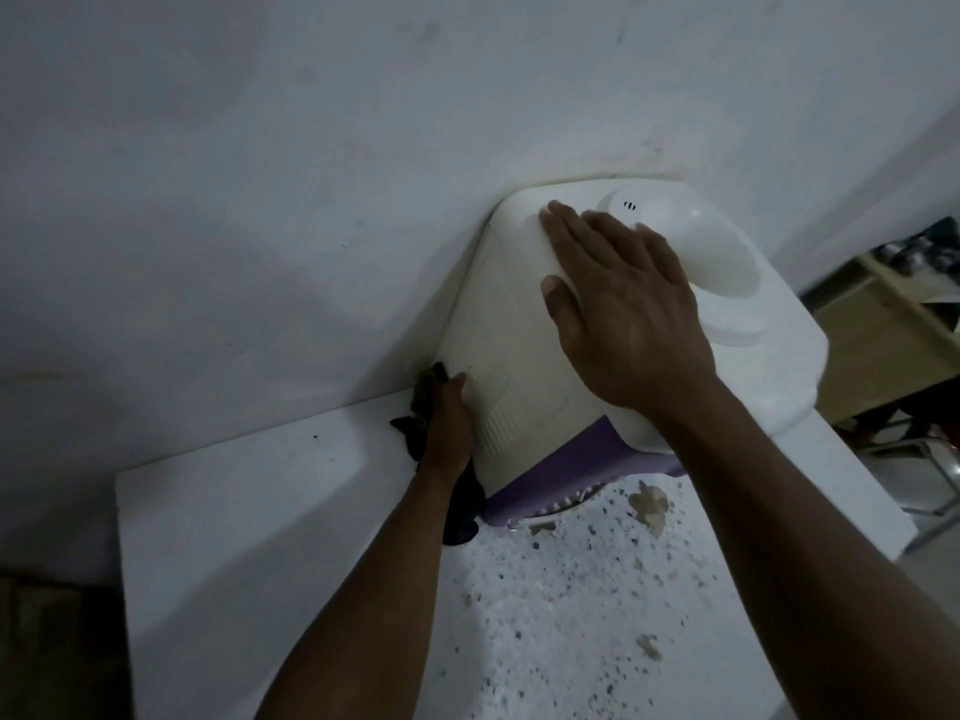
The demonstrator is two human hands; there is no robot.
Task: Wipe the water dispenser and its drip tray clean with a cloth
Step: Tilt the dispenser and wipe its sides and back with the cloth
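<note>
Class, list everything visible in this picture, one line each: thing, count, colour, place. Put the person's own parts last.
water dispenser: one, white with a purple front, on the counter against the wall.
cloth: one, dark, at the dispenser's left side.
counter: one, white, partly dark-speckled, below.
stains: two, brownish, on the counter.
wall: one, grey-white, behind.
shelf: one, tan wood, far right.
left hand: one, holds the cloth against the dispenser's side.
right hand: one, flat on the dispenser's top.

Dispenser (pixel 519 324) top is pressed by flat right hand (pixel 623 314); dark cloth (pixel 422 397) is held against its side by left hand (pixel 449 423), near desk's (pixel 234 537) rear edge.
</note>
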